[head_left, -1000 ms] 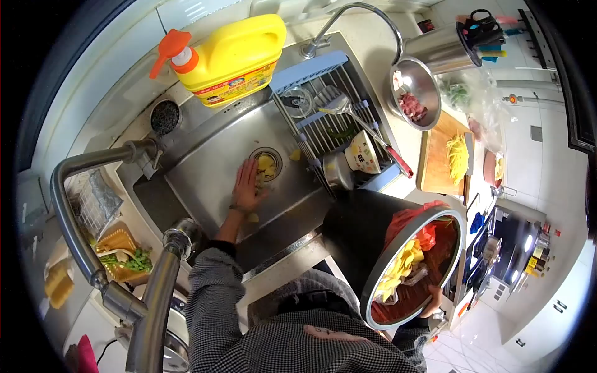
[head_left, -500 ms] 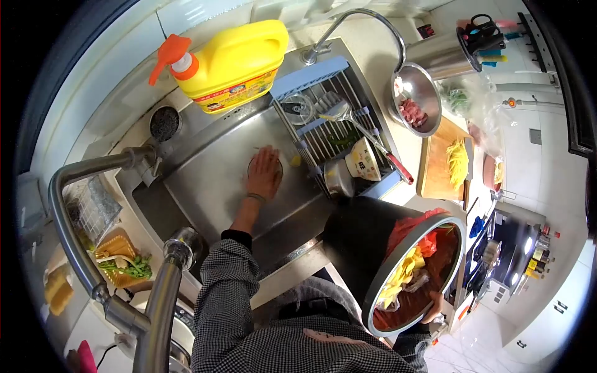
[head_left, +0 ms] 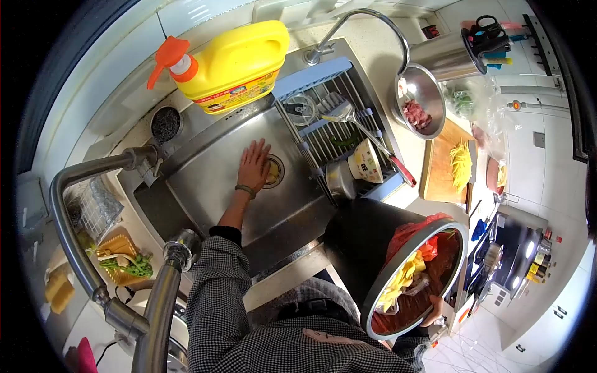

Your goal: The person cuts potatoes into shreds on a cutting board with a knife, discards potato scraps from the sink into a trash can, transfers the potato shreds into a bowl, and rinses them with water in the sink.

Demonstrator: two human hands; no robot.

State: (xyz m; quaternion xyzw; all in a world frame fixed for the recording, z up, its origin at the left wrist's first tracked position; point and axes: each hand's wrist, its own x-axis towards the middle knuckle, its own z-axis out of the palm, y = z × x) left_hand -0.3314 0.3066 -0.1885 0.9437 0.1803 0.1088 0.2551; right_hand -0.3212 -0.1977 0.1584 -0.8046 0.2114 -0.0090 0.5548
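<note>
My left hand (head_left: 254,166) lies palm down on the floor of the steel sink (head_left: 211,149), fingers stretched out and somewhat spread. Just right of it is the round drain (head_left: 273,171), with yellowish scraps in it. At my right side, my right hand (head_left: 433,311) grips the rim of a black trash bin (head_left: 360,242), which is tilted so its mouth faces up and right. Inside the bin are a red plastic liner (head_left: 398,316), yellow peelings (head_left: 401,280) and some clear plastic. Most of the right hand is hidden behind the rim.
A blue dish rack (head_left: 311,78) over the sink holds a bowl (head_left: 364,161) and a spatula. A yellow detergent jug (head_left: 233,65) stands behind the sink. Right of it are a steel bowl of meat (head_left: 418,115) and a cutting board (head_left: 438,165) with yellow shreds. A large faucet (head_left: 81,168) arches at left.
My left hand has slid left off the drain, uncovering it and the scraps in it. The yellow scrap right of the drain no longer shows there. My right hand still holds the bin.
</note>
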